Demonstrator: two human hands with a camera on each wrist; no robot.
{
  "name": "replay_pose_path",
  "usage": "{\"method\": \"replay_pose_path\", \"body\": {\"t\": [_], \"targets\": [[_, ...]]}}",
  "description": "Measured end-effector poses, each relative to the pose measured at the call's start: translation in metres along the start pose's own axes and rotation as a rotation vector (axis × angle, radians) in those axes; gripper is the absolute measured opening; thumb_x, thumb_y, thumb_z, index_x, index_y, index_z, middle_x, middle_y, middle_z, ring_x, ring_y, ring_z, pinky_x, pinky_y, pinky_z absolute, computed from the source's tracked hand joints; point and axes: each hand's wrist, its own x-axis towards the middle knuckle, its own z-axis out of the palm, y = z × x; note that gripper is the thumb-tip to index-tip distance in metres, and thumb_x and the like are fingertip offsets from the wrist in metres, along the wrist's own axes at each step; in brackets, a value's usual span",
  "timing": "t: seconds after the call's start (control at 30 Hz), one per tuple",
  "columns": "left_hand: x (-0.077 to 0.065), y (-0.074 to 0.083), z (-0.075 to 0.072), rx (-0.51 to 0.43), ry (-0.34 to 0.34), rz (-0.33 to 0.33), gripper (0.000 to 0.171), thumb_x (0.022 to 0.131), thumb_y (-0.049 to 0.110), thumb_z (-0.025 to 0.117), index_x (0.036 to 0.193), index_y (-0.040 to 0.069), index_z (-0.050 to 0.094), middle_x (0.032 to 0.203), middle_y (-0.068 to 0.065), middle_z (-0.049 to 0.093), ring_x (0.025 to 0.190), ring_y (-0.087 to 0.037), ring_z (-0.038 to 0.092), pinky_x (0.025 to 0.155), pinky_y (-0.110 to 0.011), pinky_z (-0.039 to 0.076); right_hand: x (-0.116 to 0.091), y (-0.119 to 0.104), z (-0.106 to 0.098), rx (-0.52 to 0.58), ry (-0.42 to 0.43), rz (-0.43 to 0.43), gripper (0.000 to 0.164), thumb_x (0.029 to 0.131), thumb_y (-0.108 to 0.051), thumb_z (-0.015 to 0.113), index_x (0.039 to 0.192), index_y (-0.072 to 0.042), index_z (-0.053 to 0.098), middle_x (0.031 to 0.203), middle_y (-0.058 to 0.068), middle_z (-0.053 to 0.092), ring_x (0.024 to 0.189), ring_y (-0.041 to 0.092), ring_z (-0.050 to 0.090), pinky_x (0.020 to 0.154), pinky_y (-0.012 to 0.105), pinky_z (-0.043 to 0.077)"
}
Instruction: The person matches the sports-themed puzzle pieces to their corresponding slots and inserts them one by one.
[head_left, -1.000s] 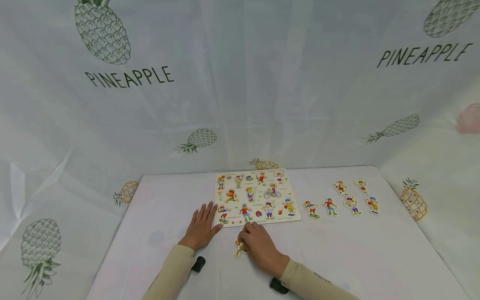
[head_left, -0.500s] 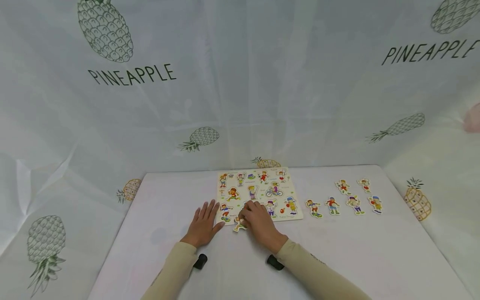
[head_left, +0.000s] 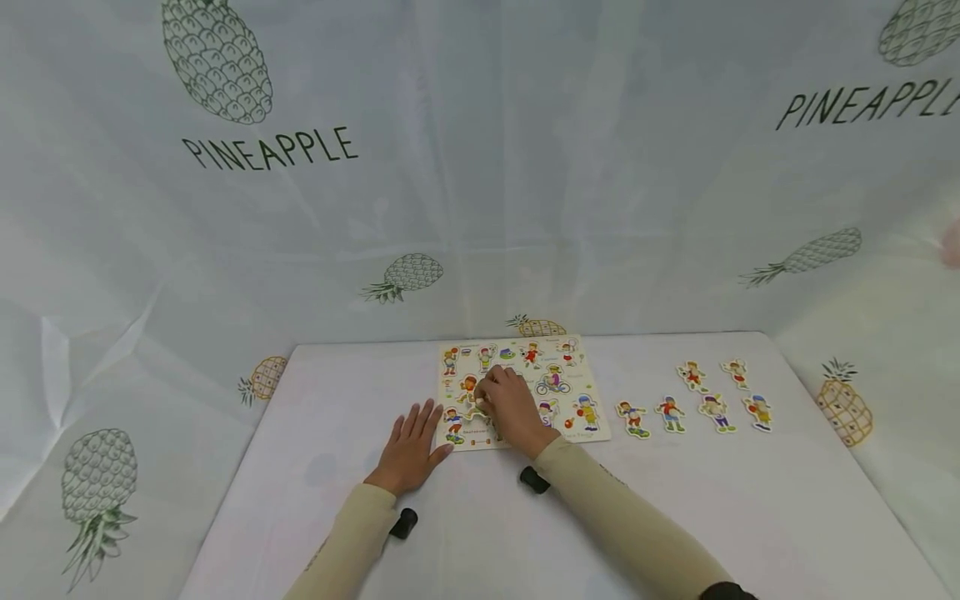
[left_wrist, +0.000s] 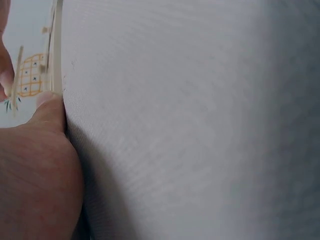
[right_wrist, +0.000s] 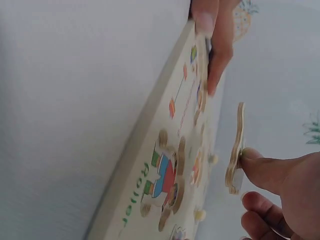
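Right of centre in the right wrist view, your right hand point(right_wrist: 298, 184) pinches a puzzle piece point(right_wrist: 235, 156) edge-on, long axis near-vertical; your left hand point(head_left: 408, 452) lies spread.

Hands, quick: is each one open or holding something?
Left hand: open, touching the puzzle board.
Right hand: holding a puzzle piece above the board.

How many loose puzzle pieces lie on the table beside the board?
6, right of the board: back-left piece, back-right piece; front row, from left, first piece, second piece, third piece, fourth piece. The right sleeve may hide more.
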Motion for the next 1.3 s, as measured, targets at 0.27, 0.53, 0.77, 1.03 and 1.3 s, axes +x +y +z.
{"method": "replay_pose_path", "body": {"t": [0.27, 0.53, 0.77, 1.03, 1.3], "targets": [[-0.003, 0.005, -0.006, -0.027, 0.003, 0.013, 0.076, 0.108, 0.044, 0.056, 0.165, 0.001, 0.029, 0.174, -0.022, 0.022, 0.161, -0.045, 0.017, 0.128, -0.064, 0.015, 0.022, 0.011, 0.011, -0.006, -0.063, 0.035, 0.008, 0.096, -0.012, 0.078, 0.094, -0.01, 0.071, 0.103, 0.009, 0.061, 0.093, 0.027, 0.054, 0.086, 0.049, 0.049], [0.0, 0.0, 0.001, 0.007, 0.021, 0.017, 0.076, 0.108, 0.046, 0.057, 0.166, 0.004, 0.031, 0.174, -0.019, 0.023, 0.161, -0.044, 0.019, 0.128, -0.062, 0.018, 0.035, 0.014, 0.022, -0.04, -0.134, 0.08, 0.01, 0.097, -0.015, 0.078, 0.093, -0.013, 0.07, 0.102, 0.006, 0.059, 0.094, 0.026, 0.054, 0.09, 0.048, 0.051], [-0.004, 0.005, -0.007, -0.007, -0.009, 0.014, 0.077, 0.109, 0.046, 0.054, 0.166, 0.002, 0.027, 0.175, -0.021, 0.02, 0.161, -0.044, 0.016, 0.129, -0.062, 0.014, 0.043, 0.015, 0.029, -0.08, -0.159, 0.106, 0.008, 0.1, -0.017, 0.076, 0.095, -0.013, 0.071, 0.101, 0.005, 0.059, 0.095, 0.026, 0.055, 0.089, 0.046, 0.052], [-0.003, 0.011, -0.013, -0.008, -0.049, -0.013, 0.076, 0.11, 0.043, 0.054, 0.167, 0.002, 0.026, 0.175, -0.02, 0.017, 0.162, -0.043, 0.013, 0.13, -0.061, 0.011, 0.045, 0.016, 0.034, -0.1, -0.144, 0.112, 0.006, 0.098, -0.017, 0.077, 0.096, -0.013, 0.074, 0.099, 0.005, 0.06, 0.096, 0.025, 0.058, 0.087, 0.046, 0.053], [-0.003, 0.01, -0.012, -0.016, -0.042, -0.01, 0.076, 0.11, 0.043, 0.054, 0.166, 0.001, 0.026, 0.175, -0.021, 0.018, 0.162, -0.044, 0.014, 0.129, -0.062, 0.011, 0.034, 0.014, 0.031, -0.101, -0.102, 0.091, 0.011, 0.096, -0.011, 0.079, 0.107, -0.011, 0.077, 0.104, 0.008, 0.063, 0.097, 0.027, 0.06, 0.09, 0.047, 0.055]]}}
